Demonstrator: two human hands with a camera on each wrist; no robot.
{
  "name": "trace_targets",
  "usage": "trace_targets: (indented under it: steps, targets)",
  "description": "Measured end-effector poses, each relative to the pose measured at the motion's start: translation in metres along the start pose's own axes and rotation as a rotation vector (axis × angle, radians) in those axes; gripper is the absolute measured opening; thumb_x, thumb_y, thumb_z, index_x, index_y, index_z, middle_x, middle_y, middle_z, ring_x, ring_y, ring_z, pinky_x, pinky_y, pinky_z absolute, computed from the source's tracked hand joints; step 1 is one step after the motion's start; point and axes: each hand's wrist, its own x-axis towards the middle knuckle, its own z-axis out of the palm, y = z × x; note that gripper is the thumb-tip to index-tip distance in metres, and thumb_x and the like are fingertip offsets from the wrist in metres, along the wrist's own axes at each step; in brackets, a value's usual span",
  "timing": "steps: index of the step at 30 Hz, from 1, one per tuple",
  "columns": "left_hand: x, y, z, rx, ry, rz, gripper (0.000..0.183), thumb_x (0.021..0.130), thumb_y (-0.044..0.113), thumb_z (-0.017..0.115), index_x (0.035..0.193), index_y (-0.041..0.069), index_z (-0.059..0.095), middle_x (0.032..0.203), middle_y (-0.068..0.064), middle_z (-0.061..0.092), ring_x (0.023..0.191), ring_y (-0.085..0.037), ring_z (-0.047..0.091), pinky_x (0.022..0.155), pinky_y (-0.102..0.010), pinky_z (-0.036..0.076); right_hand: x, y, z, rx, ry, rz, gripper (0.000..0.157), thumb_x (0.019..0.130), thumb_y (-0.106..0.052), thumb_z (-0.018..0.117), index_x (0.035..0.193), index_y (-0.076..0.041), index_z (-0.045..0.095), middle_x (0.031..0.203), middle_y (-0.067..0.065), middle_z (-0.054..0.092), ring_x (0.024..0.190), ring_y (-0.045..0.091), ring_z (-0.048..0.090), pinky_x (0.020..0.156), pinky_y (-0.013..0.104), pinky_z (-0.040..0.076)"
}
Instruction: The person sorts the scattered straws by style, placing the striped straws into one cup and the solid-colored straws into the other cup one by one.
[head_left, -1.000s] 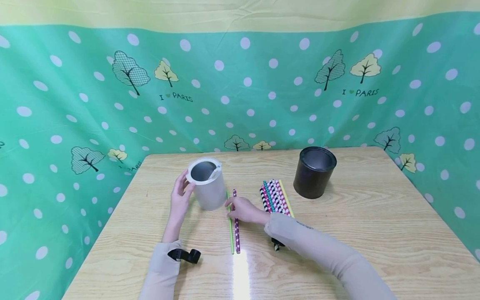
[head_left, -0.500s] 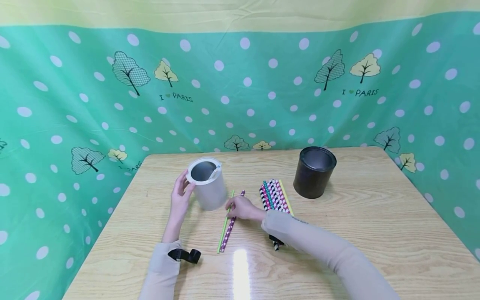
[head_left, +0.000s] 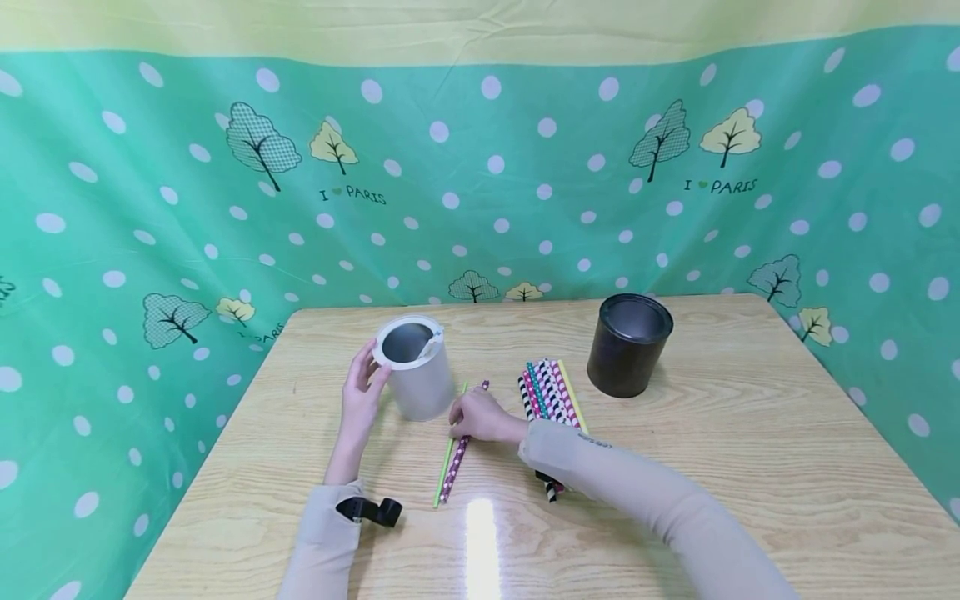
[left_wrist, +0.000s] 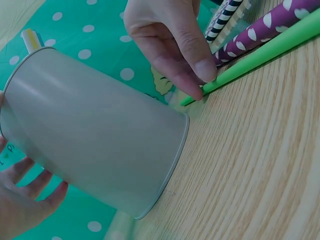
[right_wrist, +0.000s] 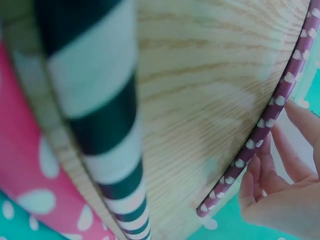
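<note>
My left hand (head_left: pixel 363 396) holds a pale grey can (head_left: pixel 422 392) at its left side, fingers spread along the wall and thumb near the rim. A pale stub (left_wrist: pixel 31 41) stands above that rim in the left wrist view. To the right of the can, my right hand (head_left: pixel 483 415) pinches a thin green straw (left_wrist: pixel 270 57) between thumb and fingertip, near its far end. A purple straw with white spots (head_left: pixel 453 473) lies beside the green one, passing under the hand; its far tip shows past the knuckles. Both straws slant on the wooden table.
A bundle of patterned straws (head_left: pixel 553 396), with a yellow straw (head_left: pixel 573 396) along its right side, lies under my right sleeve. Behind it to the right stands a dark can (head_left: pixel 628 354). A green dotted cloth (head_left: pixel 495 208) hangs behind the table (head_left: pixel 720 433).
The near ends of the green and purple straws have swung left, so both now slant. My right hand has shifted slightly over them. The left hand and grey can have stayed put.
</note>
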Motion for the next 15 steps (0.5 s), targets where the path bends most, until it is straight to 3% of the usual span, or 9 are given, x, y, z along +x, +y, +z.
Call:
trace_targets:
  steps: [7,15]
  targets:
    - [0.0005,-0.0012,-0.0001,-0.005,-0.001,0.000,0.048,0.088,0.005,0.051,0.133,0.005,0.034,0.133,-0.013,0.040,0.115,-0.020,0.040,0.088,-0.020,0.038,0.0015,0.0011,0.0022,0.032,-0.035,-0.005,0.013,0.072,-0.017,0.072,0.080,-0.007,0.068,0.067,-0.005,0.057,0.061,0.005,0.046,0.060,0.016,0.039]
    - [0.0007,-0.0028,-0.0001,0.005,0.007,-0.004,0.049,0.088,0.004,0.051,0.134,0.005,0.033,0.134,-0.012,0.039,0.114,-0.017,0.040,0.089,-0.019,0.037,0.0010,0.0024,0.0065,0.082,-0.018,0.039,0.014,0.072,-0.015,0.072,0.080,-0.006,0.066,0.068,-0.004,0.055,0.062,0.007,0.046,0.059,0.017,0.039]
